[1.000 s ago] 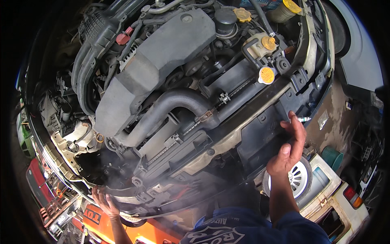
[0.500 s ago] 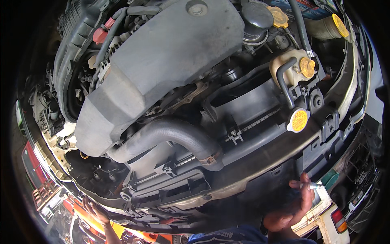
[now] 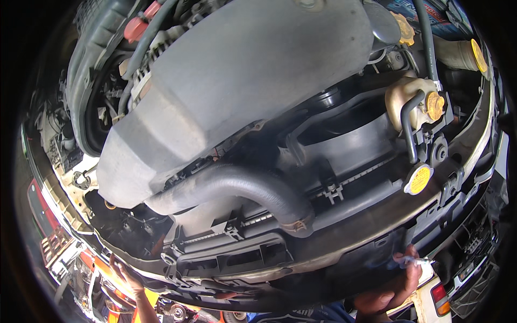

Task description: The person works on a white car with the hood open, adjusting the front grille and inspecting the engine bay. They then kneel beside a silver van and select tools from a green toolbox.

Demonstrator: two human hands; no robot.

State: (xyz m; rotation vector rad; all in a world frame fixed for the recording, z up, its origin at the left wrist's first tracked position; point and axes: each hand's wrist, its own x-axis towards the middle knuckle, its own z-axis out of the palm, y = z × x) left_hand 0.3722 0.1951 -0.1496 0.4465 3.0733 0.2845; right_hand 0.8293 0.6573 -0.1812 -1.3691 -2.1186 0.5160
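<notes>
- Cigarette (image 3: 425, 261): located at lower right, just outside the front panel of the engine bay, at the fingertips of the right hand (image 3: 403, 288). Its outer end points right. Compared with half a second ago, it sits slightly lower and farther right in the view.
- Smoke (image 3: 399, 259): a thin wisp around these fingertips.
- Right hand: forefingers raised, thumb lower and apart from them; the grip is closed at the fingertips on the cigarette only. The palm is partly in shadow.
- Left hand (image 3: 127, 279): at lower left beside the front edge of the vehicle, fingers extended upward and spread a little. The grip is open, with no object visible in it; contact with the edge cannot be determined. Its position in the view is nearly unchanged.
- Front panel (image 3: 371, 237): pale strip running obliquely between the right hand and the engine.
- Black hose (image 3: 231, 180): curved, inboard of the panel.
- Radiator cap (image 3: 419, 179): yellow-topped; displaced right and downward in the view.
- Engine cover (image 3: 231, 81): grey; now fills more of the view than half a second ago.
- Blue shirt (image 3: 318, 313): visible at the lower edge.
</notes>
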